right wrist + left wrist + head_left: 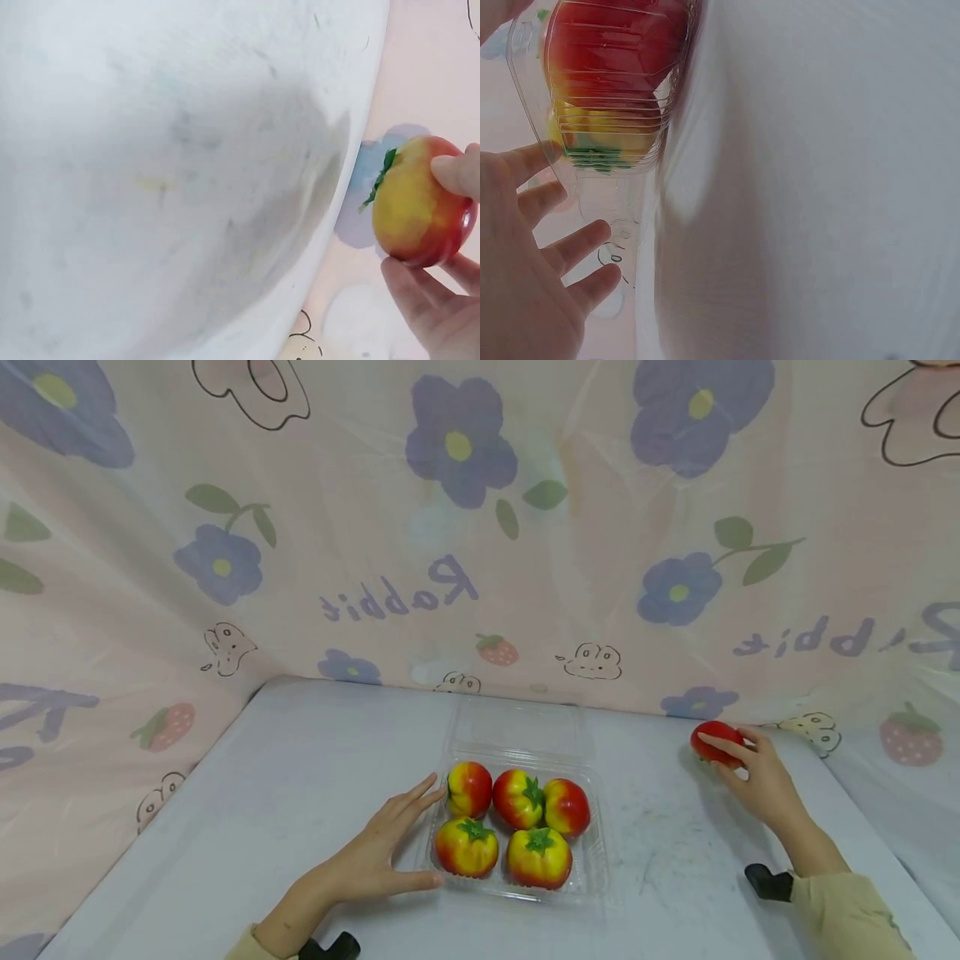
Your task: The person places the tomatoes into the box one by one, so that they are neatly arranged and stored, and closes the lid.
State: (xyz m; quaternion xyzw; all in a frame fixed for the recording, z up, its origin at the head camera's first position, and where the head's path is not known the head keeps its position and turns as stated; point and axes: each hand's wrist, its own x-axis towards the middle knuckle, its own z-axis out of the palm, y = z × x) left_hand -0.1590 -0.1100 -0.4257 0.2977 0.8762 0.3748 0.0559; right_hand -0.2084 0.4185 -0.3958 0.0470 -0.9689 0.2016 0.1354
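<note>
At the right rear of the table, my right hand (767,783) holds a red-and-yellow fruit (716,742) between thumb and fingers. In the right wrist view this fruit (424,202) shows a yellow side and a green leafy top. A clear plastic box (596,860) stands at the middle with its lid (521,731) folded back. Several similar fruits lie in it, among them a yellow one (538,860) at the front right. My left hand (371,860) is at the box's left side with its fingers spread; in the left wrist view fingertips (547,154) meet the rim.
The white table (300,760) has faint smudges to the right of the box. A patterned cloth (562,568) with flowers and rabbits hangs behind the table and along its sides. A black piece (768,882) sits at the right wrist, another (333,947) at the left.
</note>
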